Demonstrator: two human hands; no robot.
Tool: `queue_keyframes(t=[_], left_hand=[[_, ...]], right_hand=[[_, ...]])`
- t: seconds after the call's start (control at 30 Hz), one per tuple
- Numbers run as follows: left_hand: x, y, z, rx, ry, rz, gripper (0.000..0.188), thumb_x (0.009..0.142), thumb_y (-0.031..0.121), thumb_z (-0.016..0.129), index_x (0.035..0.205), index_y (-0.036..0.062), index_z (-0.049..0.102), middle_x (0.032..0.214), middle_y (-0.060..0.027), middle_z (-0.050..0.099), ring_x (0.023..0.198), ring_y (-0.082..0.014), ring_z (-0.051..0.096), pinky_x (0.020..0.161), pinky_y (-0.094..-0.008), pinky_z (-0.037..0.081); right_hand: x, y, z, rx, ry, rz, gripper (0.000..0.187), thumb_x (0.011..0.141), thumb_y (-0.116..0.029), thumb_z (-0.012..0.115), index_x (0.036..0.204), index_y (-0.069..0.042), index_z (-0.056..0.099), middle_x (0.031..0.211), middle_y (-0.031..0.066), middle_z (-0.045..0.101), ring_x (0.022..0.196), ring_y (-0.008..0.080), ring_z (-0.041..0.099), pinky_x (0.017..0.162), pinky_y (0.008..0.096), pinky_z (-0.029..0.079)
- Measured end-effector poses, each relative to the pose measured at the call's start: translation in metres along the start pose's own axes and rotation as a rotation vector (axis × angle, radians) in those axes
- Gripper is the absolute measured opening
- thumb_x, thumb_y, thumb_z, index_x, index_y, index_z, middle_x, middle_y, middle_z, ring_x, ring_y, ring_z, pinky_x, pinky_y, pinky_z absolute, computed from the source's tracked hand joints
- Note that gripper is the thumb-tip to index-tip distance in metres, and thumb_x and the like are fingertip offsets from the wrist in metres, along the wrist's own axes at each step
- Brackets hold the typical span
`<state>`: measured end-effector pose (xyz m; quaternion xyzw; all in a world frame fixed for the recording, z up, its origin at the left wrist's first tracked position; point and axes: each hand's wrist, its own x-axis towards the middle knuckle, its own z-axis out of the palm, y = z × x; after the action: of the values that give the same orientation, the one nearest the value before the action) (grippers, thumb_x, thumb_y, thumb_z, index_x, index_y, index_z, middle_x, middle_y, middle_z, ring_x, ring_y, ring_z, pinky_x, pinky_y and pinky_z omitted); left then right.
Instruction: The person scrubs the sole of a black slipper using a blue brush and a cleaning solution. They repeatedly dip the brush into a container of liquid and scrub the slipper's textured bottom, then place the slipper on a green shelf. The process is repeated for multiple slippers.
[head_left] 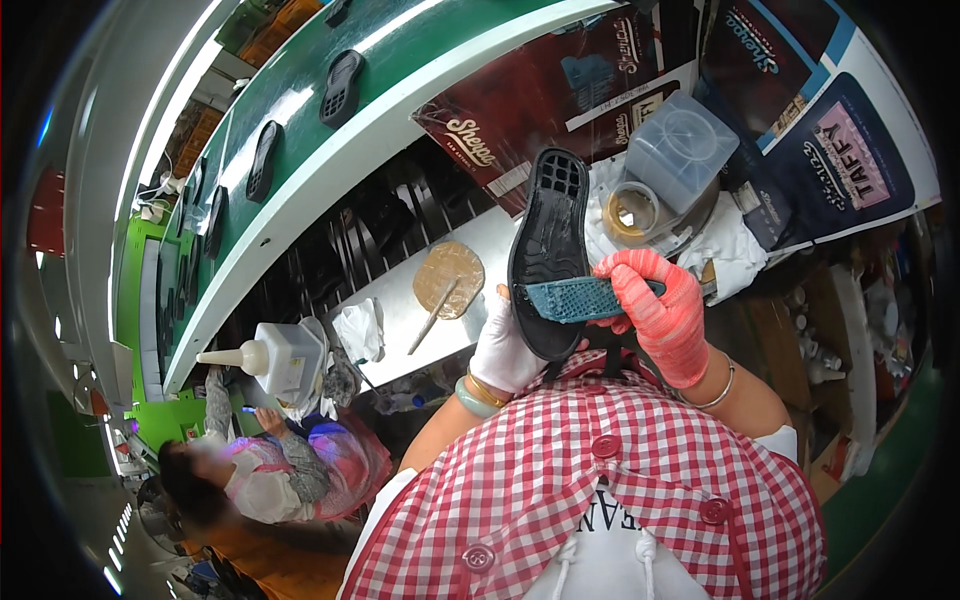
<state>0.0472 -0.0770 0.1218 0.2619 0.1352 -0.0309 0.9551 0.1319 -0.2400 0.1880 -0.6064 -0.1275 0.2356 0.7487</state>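
A black shoe sole (549, 215) stands tilted in front of me, its grid-patterned end pointing away. My left hand (505, 345), in a white glove with bare fingertips, grips the sole's left edge near its close end. Across the sole lies a teal textured strap (572, 300). My right hand (660, 310), in a coral-pink knit glove, pinches the strap's right part, with the thumb and fingers closed on it. The fingers behind the sole are partly hidden.
A round tan lid with a brush (448, 282) lies on the white bench, left of the sole. Beyond my right hand are a tape roll (630, 212) and a clear plastic container (682, 150). A green conveyor (300, 95) carries several soles. A white nozzle bottle (280, 360) and a co-worker (290, 465) are at left.
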Motion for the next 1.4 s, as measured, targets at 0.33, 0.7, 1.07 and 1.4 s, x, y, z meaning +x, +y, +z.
queue_keyframes(t=[0.33, 0.7, 1.07, 1.4], left_hand=[[-0.006, 0.004, 0.002, -0.118, -0.017, -0.035, 0.067, 0.091, 0.060, 0.034, 0.136, 0.0105, 0.039, 0.133, -0.0116, 0.047, 0.120, -0.0255, 0.047, 0.102, -0.0429, 0.036], [0.000, 0.008, -0.010, -0.038, -0.066, -0.292, 0.062, 0.094, 0.057, 0.026, 0.125, 0.0077, 0.047, 0.096, -0.0145, 0.064, 0.063, -0.0273, 0.061, 0.053, -0.0350, 0.050], [0.014, 0.030, -0.036, 0.356, -0.204, -0.472, 0.044, 0.098, 0.039, 0.031, 0.120, 0.0049, 0.049, 0.105, -0.0134, 0.063, 0.087, -0.0188, 0.063, 0.074, -0.0304, 0.052], [0.025, 0.047, -0.037, 0.080, 0.037, -0.671, 0.047, 0.097, 0.041, 0.036, 0.114, 0.0005, 0.053, 0.093, -0.0165, 0.065, 0.070, -0.0232, 0.065, 0.055, -0.0321, 0.053]], right_hand=[[-0.011, -0.002, 0.000, -0.087, -0.175, 0.056, 0.017, 0.089, -0.011, 0.056, 0.096, 0.001, 0.065, 0.079, 0.0048, 0.064, 0.065, 0.0066, 0.059, 0.055, 0.0209, 0.049], [0.022, -0.022, -0.001, -0.268, -0.439, 0.327, 0.024, 0.092, -0.024, 0.055, 0.100, -0.003, 0.063, 0.081, 0.0026, 0.064, 0.058, 0.0063, 0.059, 0.048, 0.0182, 0.044], [0.054, -0.030, 0.017, -0.383, -0.573, 0.443, 0.021, 0.083, -0.021, 0.063, 0.093, -0.003, 0.066, 0.076, 0.0026, 0.063, 0.048, 0.0062, 0.052, 0.049, 0.0199, 0.042], [0.062, -0.030, -0.007, -0.435, -0.572, 0.436, 0.022, 0.081, -0.022, 0.064, 0.092, -0.003, 0.068, 0.073, 0.0022, 0.061, 0.049, 0.0070, 0.052, 0.049, 0.0202, 0.042]])
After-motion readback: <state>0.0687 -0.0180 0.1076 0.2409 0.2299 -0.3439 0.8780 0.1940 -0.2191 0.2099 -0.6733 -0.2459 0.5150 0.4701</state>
